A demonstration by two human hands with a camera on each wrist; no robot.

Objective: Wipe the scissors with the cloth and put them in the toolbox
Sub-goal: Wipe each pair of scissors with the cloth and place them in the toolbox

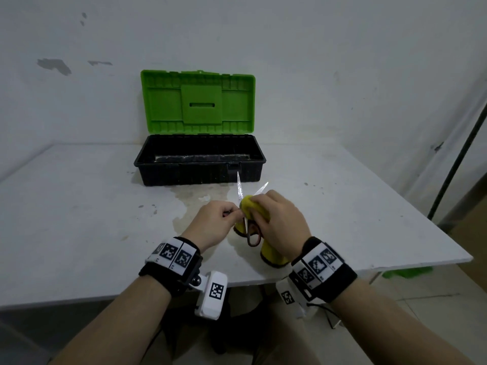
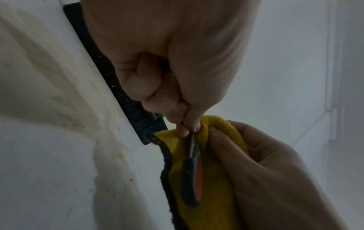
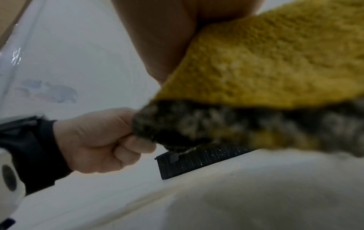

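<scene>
The scissors [image 1: 240, 189] are spread wide, both silver blades pointing toward the toolbox [image 1: 200, 169], a black box with its green lid raised. My left hand [image 1: 232, 212] pinches the scissors [image 2: 194, 146] near the pivot; the dark handle loop with orange lining [image 2: 192, 179] hangs below. My right hand [image 1: 266, 206] grips the yellow cloth [image 1: 250, 204] folded over the right blade near the pivot. The cloth [image 2: 208, 186] has a dark edge and trails down to the table. In the right wrist view the cloth [image 3: 265, 70] fills the frame and hides the scissors; my left hand [image 3: 102, 140] shows as a fist.
The white table [image 1: 79, 206] has a pale stain in front of the toolbox and several small dark specks. Its right edge runs diagonally near my right wrist. A dark pole [image 1: 458, 154] leans at the far right, and something green [image 1: 405, 272] lies on the floor below the table edge.
</scene>
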